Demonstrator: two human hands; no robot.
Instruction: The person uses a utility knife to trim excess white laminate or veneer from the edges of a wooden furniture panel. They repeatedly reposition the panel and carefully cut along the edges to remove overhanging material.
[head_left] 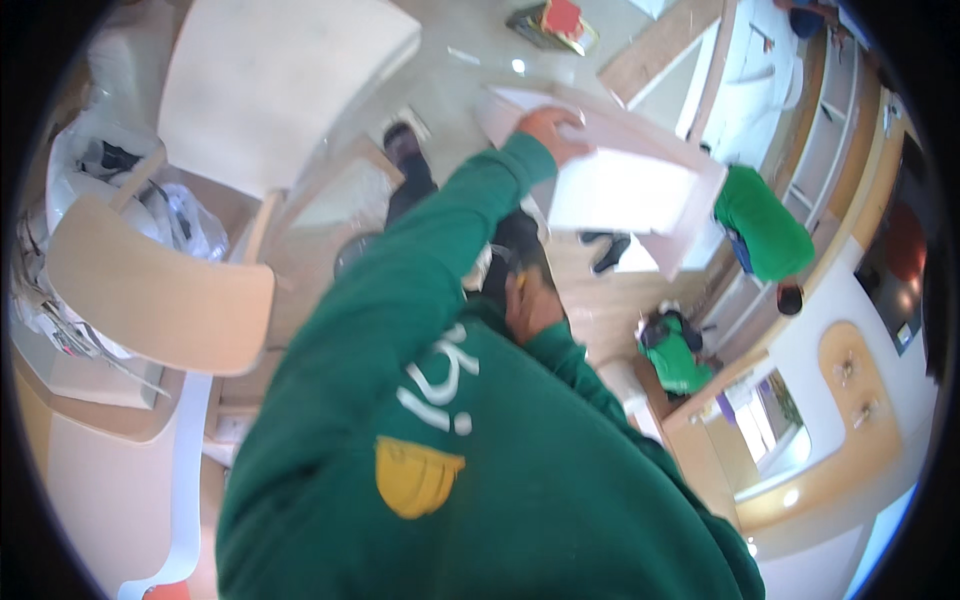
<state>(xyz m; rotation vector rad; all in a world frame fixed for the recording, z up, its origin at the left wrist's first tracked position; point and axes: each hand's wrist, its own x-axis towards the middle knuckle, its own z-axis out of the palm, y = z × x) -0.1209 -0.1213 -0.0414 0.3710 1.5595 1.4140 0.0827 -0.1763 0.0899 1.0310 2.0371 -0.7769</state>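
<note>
My left arm, in a green sleeve, reaches up to a white open box-like furniture piece (628, 190) with thin side panels. My left hand (555, 135) grips its near upper edge, the fingers curled over the panel. The piece is tilted above the floor in front of my legs. Close to my body, my right hand (533, 305) is closed beside my dark trouser leg. A bit of yellow shows by its fingers, but what it holds is partly hidden and I cannot make it out.
A pale wooden chair (160, 290) and a white panel (275, 85) stand at left, near plastic bags (195, 225). At right, one person in green (765, 225) bends over and another (675, 355) is low down, by long wooden shelving (835, 110). A red-topped package (560, 22) lies ahead.
</note>
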